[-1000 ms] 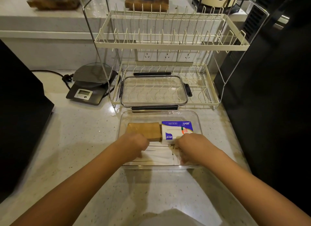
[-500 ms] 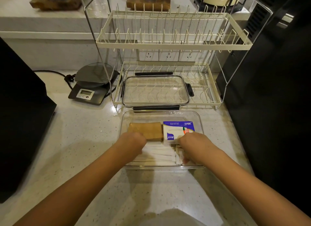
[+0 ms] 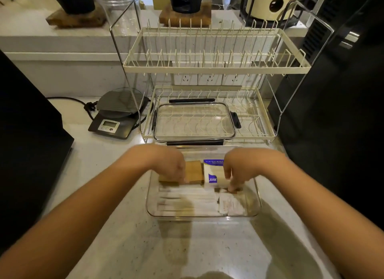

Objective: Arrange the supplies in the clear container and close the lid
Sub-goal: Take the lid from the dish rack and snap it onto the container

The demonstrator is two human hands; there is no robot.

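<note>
clear container (image 3: 254, 197) sits on the counter (image 3: 116, 226) before the dish rack (image 3: 216, 68), lid (image 3: 195, 121) off on its lower shelf. our left hand (image 3: 170, 164) grips the brown stack (image 3: 194, 172); our right hand (image 3: 236, 169) pinches the tissue pack (image 3: 214, 172), white packets (image 3: 187, 201) lying nearer us.

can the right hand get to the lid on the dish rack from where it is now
Probably yes: the lid lies flat on the rack's lower tier just beyond the clear container, nothing between it and the right hand.

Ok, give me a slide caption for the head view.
Both hands, left hand and right hand, arrange supplies in the clear container; its lid waits on the dish rack.
</note>
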